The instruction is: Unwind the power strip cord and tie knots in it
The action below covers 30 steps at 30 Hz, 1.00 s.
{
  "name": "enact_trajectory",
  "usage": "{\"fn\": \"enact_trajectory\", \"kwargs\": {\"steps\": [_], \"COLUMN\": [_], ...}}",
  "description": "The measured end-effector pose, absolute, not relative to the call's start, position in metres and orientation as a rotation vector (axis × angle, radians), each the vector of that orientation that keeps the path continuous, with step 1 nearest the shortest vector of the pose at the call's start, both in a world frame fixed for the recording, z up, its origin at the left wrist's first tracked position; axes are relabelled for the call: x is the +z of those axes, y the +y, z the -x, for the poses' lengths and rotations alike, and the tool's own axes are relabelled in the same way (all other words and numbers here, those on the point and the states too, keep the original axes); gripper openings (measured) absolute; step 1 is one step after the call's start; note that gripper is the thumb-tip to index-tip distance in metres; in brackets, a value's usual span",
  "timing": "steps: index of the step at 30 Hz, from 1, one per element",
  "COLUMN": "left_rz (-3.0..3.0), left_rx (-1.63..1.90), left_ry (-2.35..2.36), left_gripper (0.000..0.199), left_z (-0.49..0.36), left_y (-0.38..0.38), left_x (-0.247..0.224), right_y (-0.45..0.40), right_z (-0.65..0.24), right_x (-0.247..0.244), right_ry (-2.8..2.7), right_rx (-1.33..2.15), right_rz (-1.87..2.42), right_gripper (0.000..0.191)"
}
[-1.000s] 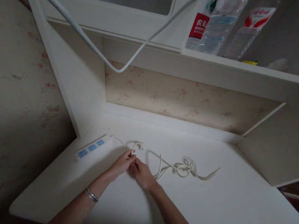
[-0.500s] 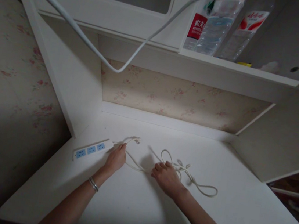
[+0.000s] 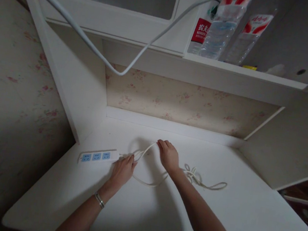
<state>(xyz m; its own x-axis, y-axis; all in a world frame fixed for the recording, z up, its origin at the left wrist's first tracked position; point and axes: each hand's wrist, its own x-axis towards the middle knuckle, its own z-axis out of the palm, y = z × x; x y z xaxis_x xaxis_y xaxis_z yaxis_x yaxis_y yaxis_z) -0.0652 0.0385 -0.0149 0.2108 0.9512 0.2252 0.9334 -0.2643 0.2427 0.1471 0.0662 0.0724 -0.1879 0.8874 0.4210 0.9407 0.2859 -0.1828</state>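
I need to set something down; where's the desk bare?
Bare desk lies between the cord tangle and right panel, and in front of the power strip, left of the left forearm. Crowded: the middle, with cord, left hand and right hand.

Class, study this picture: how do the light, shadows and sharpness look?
Head view: dim, uneven light, no strong glare on the white desk; head view: a soft shadow spreads from near the right hand toward the desk's front; head view: the left wallpaper looks soft, the power strip clearer.

Power strip (image 3: 99, 156) on desk (image 3: 128, 215) — cord bundle (image 3: 192, 174) to its right — bottles (image 3: 221, 35) on shelf (image 3: 262, 75) above.
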Motion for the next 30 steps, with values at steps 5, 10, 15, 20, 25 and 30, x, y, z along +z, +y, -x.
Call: {"fn": "enact_trajectory", "kwargs": {"steps": [5,10,15,20,25,30], "left_rz": [-2.374,-2.343,-2.279,-2.238,-2.341,-2.300], "left_rx": [0.555,0.552,0.480,0.552,0.519,0.568], "left_ry": [1.837,1.812,1.794,1.748,1.730,1.828], "left_gripper": [0.044,0.042,0.036,0.046,0.039,0.037], "left_z": [0.067,0.068,0.065,0.064,0.067,0.070], "left_y": [0.035,0.034,0.033,0.031,0.036,0.044], "left_x": [-0.010,-0.007,-0.002,0.004,-0.003,-0.012], "right_y": [0.071,0.065,0.060,0.052,0.041,0.023], "right_z": [-0.107,-0.085,-0.097,-0.138,-0.216,-0.322], "right_x": [0.047,0.035,0.037,0.056,0.094,0.131], "right_ry": [-2.383,-2.578,-2.576,-2.474,-2.346,-1.842], "right_rx": [0.203,0.319,0.347,0.314,0.376,0.296], "right_rz": [1.424,1.327,1.389,1.523,1.610,1.962], "right_gripper": [0.028,0.025,0.034,0.043,0.051,0.052]}}
